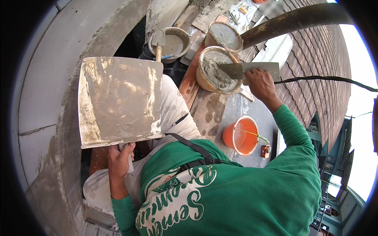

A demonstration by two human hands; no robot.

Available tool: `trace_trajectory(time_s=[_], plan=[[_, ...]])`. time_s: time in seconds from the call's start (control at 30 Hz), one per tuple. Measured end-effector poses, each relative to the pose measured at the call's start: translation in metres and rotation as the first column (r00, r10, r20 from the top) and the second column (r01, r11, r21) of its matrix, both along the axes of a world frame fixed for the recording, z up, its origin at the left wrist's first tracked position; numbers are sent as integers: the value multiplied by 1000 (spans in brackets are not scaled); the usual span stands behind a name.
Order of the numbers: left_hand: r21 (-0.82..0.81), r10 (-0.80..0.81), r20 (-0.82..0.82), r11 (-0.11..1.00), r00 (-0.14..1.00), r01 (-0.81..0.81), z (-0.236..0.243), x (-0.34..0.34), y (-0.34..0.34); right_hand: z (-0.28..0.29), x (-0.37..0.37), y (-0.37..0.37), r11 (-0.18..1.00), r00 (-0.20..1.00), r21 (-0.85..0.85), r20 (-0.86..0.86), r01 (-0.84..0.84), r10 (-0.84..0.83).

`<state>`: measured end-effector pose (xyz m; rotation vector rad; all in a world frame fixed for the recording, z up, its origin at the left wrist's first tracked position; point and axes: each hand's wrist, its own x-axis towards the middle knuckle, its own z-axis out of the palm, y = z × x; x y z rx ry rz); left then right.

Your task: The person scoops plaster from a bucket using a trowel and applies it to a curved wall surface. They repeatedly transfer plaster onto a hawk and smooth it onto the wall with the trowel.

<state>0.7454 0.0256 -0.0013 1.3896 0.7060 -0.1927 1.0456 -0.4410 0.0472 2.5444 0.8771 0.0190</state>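
Observation:
My left hand (119, 160) is closed around the handle beneath a square plasterer's hawk (120, 100), whose face is smeared with a thin film of grey mortar. On the right, my right hand (260, 83) grips a wide, flat steel plastering trowel (271, 69). The trowel's left end reaches over the rim of a mortar bucket (203, 76) and touches the wet grey mortar (215, 70) inside; whether its edge is sunk in cannot be made out. My right fingers wrap the trowel's grip, which is mostly hidden.
Behind stand a bucket of smooth grey mix (225, 36) and a bucket of murky water (175, 44) with a wooden-handled tool (158, 47) across it. An orange bucket (240, 135) and a small red item (265, 151) sit right. A thick pipe (295, 21), tiled roof (319, 74) and block wall (37, 94) flank me.

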Motion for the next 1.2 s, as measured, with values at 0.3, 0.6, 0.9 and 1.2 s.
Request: trace_trajectory(time_s=[0.3, 0.6, 0.9, 1.2], plan=[[39, -12, -27, 999, 1000, 13, -1, -19, 5, -15, 63, 14, 919, 806, -253, -447, 302, -388], [36, 6, -27, 999, 1000, -5, -1, -48, 24, -103, 38, 17, 920, 786, -10, -516, 391, -340], [-28, 41, -72, 999, 997, -43, -15, -49, 26, -81, 42, -2, 826, 642, 42, -652, 562, -404], [32, 13, -60, 999, 998, -12, 3, -9, -22, 23, 75, -14, 993, 980, -50, -175, -109, 99]])
